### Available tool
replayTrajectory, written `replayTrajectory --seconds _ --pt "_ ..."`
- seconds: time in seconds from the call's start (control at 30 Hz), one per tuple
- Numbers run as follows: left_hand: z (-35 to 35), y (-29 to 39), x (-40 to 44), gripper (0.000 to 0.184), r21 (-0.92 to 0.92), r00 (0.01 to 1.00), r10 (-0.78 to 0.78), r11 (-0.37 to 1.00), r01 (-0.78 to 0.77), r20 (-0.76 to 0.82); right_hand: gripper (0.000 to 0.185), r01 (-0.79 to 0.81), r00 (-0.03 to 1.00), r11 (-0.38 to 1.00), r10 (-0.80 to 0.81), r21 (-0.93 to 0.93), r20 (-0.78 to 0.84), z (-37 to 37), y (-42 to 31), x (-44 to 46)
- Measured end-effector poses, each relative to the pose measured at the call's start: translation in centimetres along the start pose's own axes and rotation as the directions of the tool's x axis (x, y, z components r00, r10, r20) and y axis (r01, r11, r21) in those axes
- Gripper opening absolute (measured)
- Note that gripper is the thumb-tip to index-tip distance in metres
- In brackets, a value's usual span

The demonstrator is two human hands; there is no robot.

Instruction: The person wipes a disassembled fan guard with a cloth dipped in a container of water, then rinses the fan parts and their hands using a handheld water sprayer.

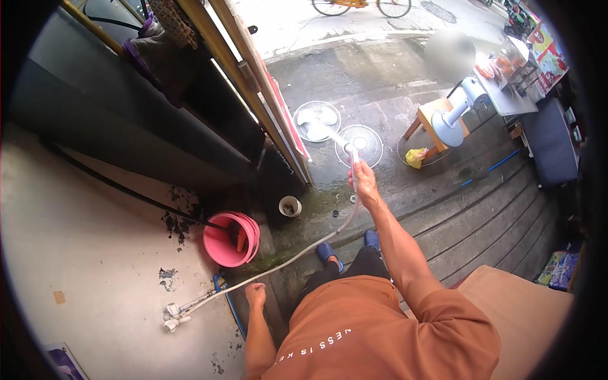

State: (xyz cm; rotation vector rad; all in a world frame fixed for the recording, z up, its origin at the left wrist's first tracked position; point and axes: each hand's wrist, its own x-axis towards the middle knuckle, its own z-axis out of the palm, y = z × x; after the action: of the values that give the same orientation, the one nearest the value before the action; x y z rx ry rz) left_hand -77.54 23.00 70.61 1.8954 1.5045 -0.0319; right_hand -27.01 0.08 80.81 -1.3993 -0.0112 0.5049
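My right hand (363, 179) is wrapped round the handle of a white shower head (352, 156), held out over the wet ground. Water sprays from it toward a round fan grille (304, 114) with white blades inside. A second round grille (367, 142) lies just beyond the shower head. A pale hose (291, 258) runs from the handle to a tap (171, 316) on the wall at lower left. My left hand (256, 294) is closed beside the hose; whether anything is in its fingers is too small to tell.
A pink bucket (218, 245) and a white cup (290, 206) stand near the wall. At the right, a fan base (448, 128) rests on a wooden stool (415, 124), beside a yellow bag (415, 158). A table (516, 103) stands behind, and a bicycle (361, 5) is on the road.
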Motion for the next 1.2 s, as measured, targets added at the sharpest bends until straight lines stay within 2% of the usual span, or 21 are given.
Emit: replayTrajectory --seconds 0.1,0.2,0.3,0.5,0.7,0.77,0.9,1.0,1.1,1.2 --pt "-0.1 0.4 0.0 0.014 0.021 1.0 -0.018 1.0 0.018 0.005 0.036 0.023 1.0 0.999 -0.023 -0.034 0.002 0.2 -0.5 -0.4" --pt "-0.4 1.0 -0.8 0.016 0.034 0.992 -0.095 0.995 0.093 0.08 0.037 0.022 1.0 0.995 -0.022 -0.098 0.0 0.1 -0.7 -0.8" --pt "1.6 -3.8 0.6 0.017 -0.001 0.962 -0.225 0.974 0.228 0.153 0.037 0.007 1.0 0.995 -0.007 -0.104 0.004 0.0 -1.1 -1.1" --pt "1.0 -3.1 -1.1 0.017 0.012 0.933 -0.293 0.955 0.297 0.209 0.036 -0.039 0.998 0.99 0.045 -0.138 0.043 0.1 -1.6 -1.2" --pt "0.0 -1.5 -0.9 0.015 -0.057 0.927 -0.303 0.945 0.322 0.22 0.034 -0.094 0.995 0.983 0.091 -0.159 -0.029 -0.4 0.1 -1.3" --pt "0.6 -2.6 -0.1 0.014 -0.046 0.947 -0.265 0.96 0.278 0.183 0.034 -0.095 0.995 0.978 0.093 -0.187 -0.023 -0.7 0.4 -1.5" --pt "1.2 -4.3 0.9 0.014 -0.007 0.987 -0.09 0.996 0.092 0.133 0.035 -0.045 0.999 0.979 0.042 -0.199 -0.02 -1.0 2.1 -1.6" --pt "1.6 -3.7 0.8 0.021 -0.004 0.999 0.047 0.999 -0.047 0.003 0.034 -0.035 0.999 0.977 0.027 -0.211 -0.038 -1.1 2.8 -1.7" --pt "0.9 -0.6 0.9 0.03 -0.101 0.995 -0.082 0.991 0.088 0.058 0.034 -0.041 0.998 0.975 0.03 -0.217 -0.056 -1.0 2.9 -1.8" --pt "1.2 0.8 1.3 0.034 -0.293 0.977 -0.146 0.938 0.186 0.153 0.034 -0.064 0.998 0.98 0.06 -0.187 -0.028 -1.4 3.5 -1.4"
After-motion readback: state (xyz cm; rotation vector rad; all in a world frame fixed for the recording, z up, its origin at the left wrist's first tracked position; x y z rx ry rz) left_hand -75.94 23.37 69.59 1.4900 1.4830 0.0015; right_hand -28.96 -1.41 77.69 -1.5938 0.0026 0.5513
